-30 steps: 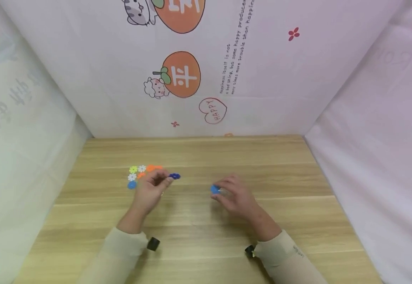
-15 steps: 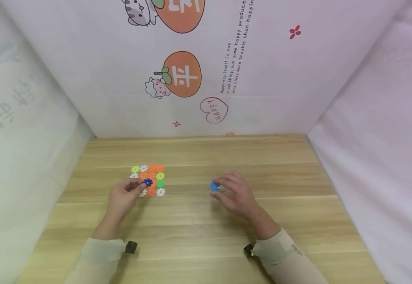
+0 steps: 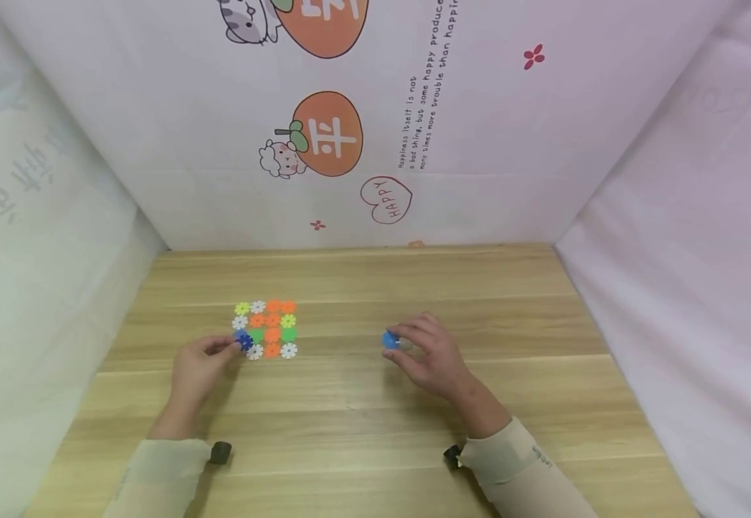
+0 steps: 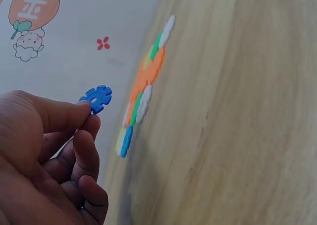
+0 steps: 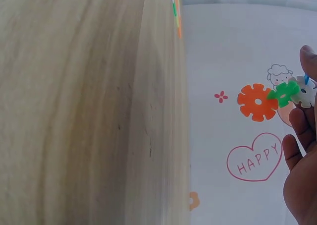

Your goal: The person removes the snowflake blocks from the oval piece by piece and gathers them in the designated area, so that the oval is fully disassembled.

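Observation:
My left hand [image 3: 196, 368] pinches a dark blue notched plastic disc [image 3: 244, 342] between thumb and forefinger at the lower left corner of a grid of flat discs. In the left wrist view, this blue disc [image 4: 96, 99] is off the table and apart from the lying discs. My right hand [image 3: 432, 360] grips a light blue disc [image 3: 390, 340] near the table's middle. The right wrist view shows a white disc [image 5: 303, 91], a green disc [image 5: 286, 94] and an orange disc [image 5: 257, 102] linked in a chain at those fingers.
Several white, orange, yellow and green discs, such as an orange disc [image 3: 272, 334], lie in rows on the wooden table [image 3: 349, 432]. A light blue disc [image 4: 127, 141] lies among them. White printed cloth [image 3: 479, 144] stands behind and on both sides.
My left hand has moved left with the dark blue disc, across the grid to its lower left corner, uncovering the rows. My right hand has stayed almost still.

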`<state>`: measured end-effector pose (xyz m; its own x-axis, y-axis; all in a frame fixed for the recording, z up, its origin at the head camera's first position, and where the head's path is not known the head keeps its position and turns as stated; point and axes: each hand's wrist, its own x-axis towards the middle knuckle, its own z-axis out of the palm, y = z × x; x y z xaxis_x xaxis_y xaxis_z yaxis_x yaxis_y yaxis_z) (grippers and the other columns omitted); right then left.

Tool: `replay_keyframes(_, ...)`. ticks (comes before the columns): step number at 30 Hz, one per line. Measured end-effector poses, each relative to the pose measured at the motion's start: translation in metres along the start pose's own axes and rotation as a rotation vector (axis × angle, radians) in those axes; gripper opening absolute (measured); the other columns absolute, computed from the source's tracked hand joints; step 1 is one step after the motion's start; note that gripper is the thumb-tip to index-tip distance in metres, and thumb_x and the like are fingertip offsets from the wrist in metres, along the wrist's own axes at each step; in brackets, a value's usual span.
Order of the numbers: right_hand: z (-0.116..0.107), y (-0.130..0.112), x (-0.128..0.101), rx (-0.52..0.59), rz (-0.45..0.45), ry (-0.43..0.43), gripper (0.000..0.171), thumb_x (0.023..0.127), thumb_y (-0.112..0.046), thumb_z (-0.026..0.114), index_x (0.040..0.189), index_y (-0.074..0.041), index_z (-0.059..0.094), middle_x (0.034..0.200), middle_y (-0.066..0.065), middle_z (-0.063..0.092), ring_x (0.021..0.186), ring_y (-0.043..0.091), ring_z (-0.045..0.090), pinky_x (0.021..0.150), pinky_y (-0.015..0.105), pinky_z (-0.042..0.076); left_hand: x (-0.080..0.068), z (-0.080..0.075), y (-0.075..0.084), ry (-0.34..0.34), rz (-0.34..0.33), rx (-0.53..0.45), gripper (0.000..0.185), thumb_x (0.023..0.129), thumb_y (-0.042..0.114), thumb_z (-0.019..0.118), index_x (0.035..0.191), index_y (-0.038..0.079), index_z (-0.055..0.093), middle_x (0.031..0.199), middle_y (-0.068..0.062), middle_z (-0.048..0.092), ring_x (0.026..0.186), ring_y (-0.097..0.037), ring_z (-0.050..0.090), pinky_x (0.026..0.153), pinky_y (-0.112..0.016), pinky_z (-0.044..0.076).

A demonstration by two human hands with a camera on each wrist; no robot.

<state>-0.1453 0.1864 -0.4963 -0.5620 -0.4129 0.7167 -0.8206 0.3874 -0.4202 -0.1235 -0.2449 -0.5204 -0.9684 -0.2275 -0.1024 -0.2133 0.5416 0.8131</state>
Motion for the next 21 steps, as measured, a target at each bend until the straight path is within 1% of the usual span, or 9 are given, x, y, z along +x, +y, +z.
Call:
replay_keyframes(3, 0.000, 0.000, 0.000, 0.000, -0.004, 0.004, 0.033, 0.088, -0.024, 0.085, 0.113, -0.005, 0.077, 0.106, 0.003, 0.075, 0.098, 0.022, 0.064, 0.084, 0.036, 0.053, 0.002, -0.001, -0.004, 0.009, -0.006, 0.021, 0.040, 0.098, 0.034, 0.073, 0.122, 0.002, 0.072, 0.128, -0.022, 0.069, 0.123, -0.041, 0.059, 0.103, -0.057, 0.046)
replay_keyframes(5, 0.001, 0.001, 0.000, 0.001, -0.006, 0.010, 0.033, 0.089, -0.024, 0.085, 0.113, -0.004, 0.077, 0.106, 0.003, 0.075, 0.098, 0.022, 0.064, 0.083, 0.036, 0.053, 0.003, -0.002, -0.006, 0.015, -0.009, 0.034, 0.038, 0.098, 0.031, 0.072, 0.121, 0.001, 0.073, 0.129, -0.023, 0.068, 0.125, -0.043, 0.058, 0.105, -0.059, 0.044)
replay_keyframes(9, 0.001, 0.002, 0.000, 0.001, 0.000, 0.005, 0.033, 0.089, -0.025, 0.084, 0.114, -0.004, 0.077, 0.105, 0.002, 0.075, 0.098, 0.021, 0.064, 0.084, 0.036, 0.052, 0.005, -0.002, -0.009, 0.031, -0.029, 0.072, 0.034, 0.100, 0.028, 0.069, 0.121, 0.001, 0.073, 0.130, -0.023, 0.068, 0.126, -0.045, 0.058, 0.105, -0.060, 0.043)
replay_keyframes(12, 0.001, 0.001, 0.001, 0.001, 0.000, 0.003, 0.034, 0.089, -0.025, 0.085, 0.113, -0.003, 0.077, 0.105, 0.002, 0.075, 0.097, 0.021, 0.064, 0.083, 0.036, 0.052, 0.007, -0.002, -0.012, 0.038, -0.055, 0.091, 0.032, 0.100, 0.027, 0.068, 0.121, 0.002, 0.074, 0.130, -0.023, 0.068, 0.125, -0.045, 0.058, 0.105, -0.059, 0.043)
replay_keyframes(15, 0.001, 0.000, 0.002, 0.006, -0.006, 0.006, 0.034, 0.088, -0.023, 0.085, 0.113, -0.002, 0.076, 0.105, 0.002, 0.075, 0.097, 0.021, 0.064, 0.083, 0.035, 0.052, 0.009, -0.003, -0.015, 0.028, -0.062, 0.105, 0.031, 0.100, 0.026, 0.069, 0.121, 0.003, 0.074, 0.128, -0.023, 0.069, 0.124, -0.045, 0.059, 0.104, -0.059, 0.043)
replay_keyframes(18, 0.001, -0.001, 0.002, 0.007, -0.002, 0.004, 0.034, 0.089, -0.024, 0.084, 0.113, -0.002, 0.076, 0.106, 0.003, 0.075, 0.097, 0.021, 0.063, 0.083, 0.035, 0.052, 0.010, -0.005, -0.019, 0.003, -0.054, 0.117, 0.031, 0.100, 0.026, 0.069, 0.120, 0.003, 0.074, 0.126, -0.022, 0.070, 0.118, -0.043, 0.062, 0.099, -0.056, 0.047)
replay_keyframes(21, 0.001, -0.001, 0.001, -0.001, 0.003, -0.001, 0.034, 0.090, -0.026, 0.083, 0.113, -0.002, 0.076, 0.107, 0.003, 0.075, 0.098, 0.022, 0.064, 0.083, 0.036, 0.053, 0.012, -0.006, -0.023, -0.027, -0.047, 0.131, 0.031, 0.100, 0.028, 0.068, 0.120, 0.004, 0.075, 0.122, -0.021, 0.072, 0.108, -0.036, 0.066, 0.089, -0.048, 0.051)
